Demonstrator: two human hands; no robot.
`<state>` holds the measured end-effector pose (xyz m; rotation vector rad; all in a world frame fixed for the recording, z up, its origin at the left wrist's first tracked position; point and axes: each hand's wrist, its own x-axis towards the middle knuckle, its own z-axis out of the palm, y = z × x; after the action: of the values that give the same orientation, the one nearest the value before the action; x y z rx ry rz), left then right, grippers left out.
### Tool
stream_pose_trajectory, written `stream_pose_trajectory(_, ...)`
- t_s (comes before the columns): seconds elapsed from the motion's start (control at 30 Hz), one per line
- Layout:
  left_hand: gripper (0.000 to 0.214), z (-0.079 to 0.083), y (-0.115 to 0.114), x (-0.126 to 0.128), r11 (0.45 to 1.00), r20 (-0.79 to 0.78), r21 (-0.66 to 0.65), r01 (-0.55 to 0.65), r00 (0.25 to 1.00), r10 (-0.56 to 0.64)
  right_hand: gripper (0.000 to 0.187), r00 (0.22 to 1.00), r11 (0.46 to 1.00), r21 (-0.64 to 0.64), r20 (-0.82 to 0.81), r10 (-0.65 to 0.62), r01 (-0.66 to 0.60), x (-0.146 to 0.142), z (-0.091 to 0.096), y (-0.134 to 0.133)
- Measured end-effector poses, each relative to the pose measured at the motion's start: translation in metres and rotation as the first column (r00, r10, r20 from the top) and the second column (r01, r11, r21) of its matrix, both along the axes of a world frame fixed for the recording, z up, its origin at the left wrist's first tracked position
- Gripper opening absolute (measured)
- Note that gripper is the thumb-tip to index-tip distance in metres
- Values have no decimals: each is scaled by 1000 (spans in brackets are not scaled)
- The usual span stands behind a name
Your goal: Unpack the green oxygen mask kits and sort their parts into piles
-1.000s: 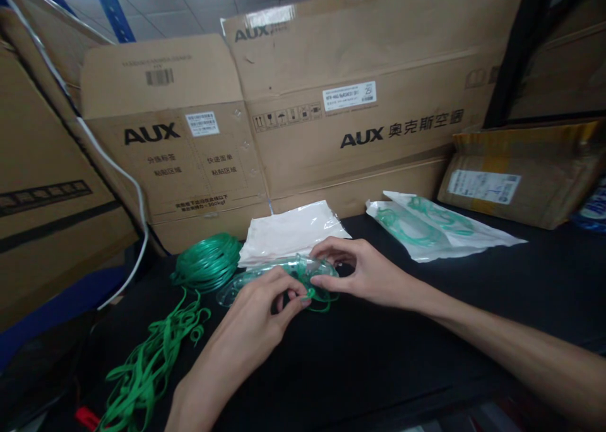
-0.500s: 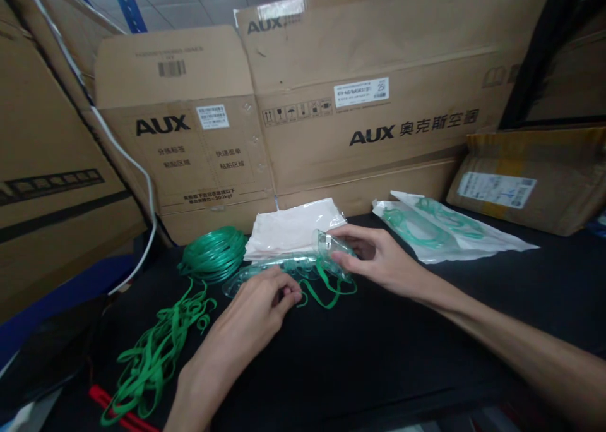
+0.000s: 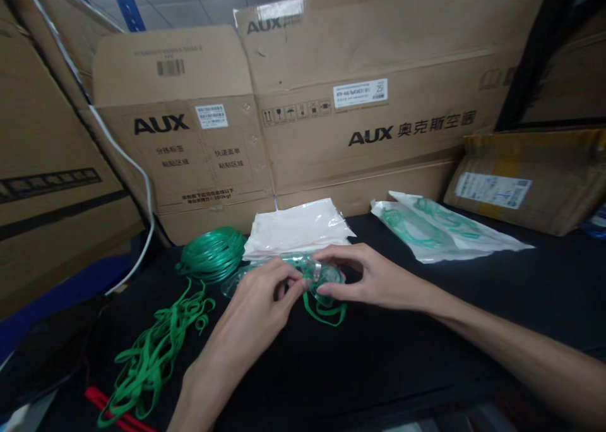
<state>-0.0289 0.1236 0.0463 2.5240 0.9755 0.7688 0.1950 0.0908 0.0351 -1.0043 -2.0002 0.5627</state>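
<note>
A clear oxygen mask point(image 3: 326, 276) with a small metal nose strip is in front of me at the middle of the black table. My right hand point(image 3: 379, 278) is closed around its right side, thumb below and fingers above. From the mask a thin green elastic strap point(image 3: 330, 324) hangs in a loop. My left hand point(image 3: 262, 296) pinches the strap's end against the mask's left edge; the fingers partly cover the contact. Behind my left hand lie more clear masks point(image 3: 230, 285), mostly hidden by it.
A coil of green tubing point(image 3: 213, 255) and a tangled pile of green straps point(image 3: 154, 350) lie on the left, near a red-handled item point(image 3: 98, 399). White bags point(image 3: 296, 230) are stacked behind the masks. Packaged tubing point(image 3: 416, 227) lies right. Cardboard boxes point(image 3: 307, 141) stand along the back.
My right hand has brought the mask left and slightly down, turning it to meet my left hand. The left fingers with the strap end are now at the mask's edge.
</note>
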Motion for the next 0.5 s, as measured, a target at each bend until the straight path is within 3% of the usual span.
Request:
stream_pose_trajectory(0.27, 20, 2, -4, 0, 993, -61, -92, 78, 995, -84, 23, 999, 999, -13, 32, -44, 44, 6, 10, 1)
stream_pose_trajectory(0.5, 21, 0, -4, -6, 982, -165, -180, 59, 982, -89, 20, 994, 994, 7, 23, -105, 105, 19, 7, 9)
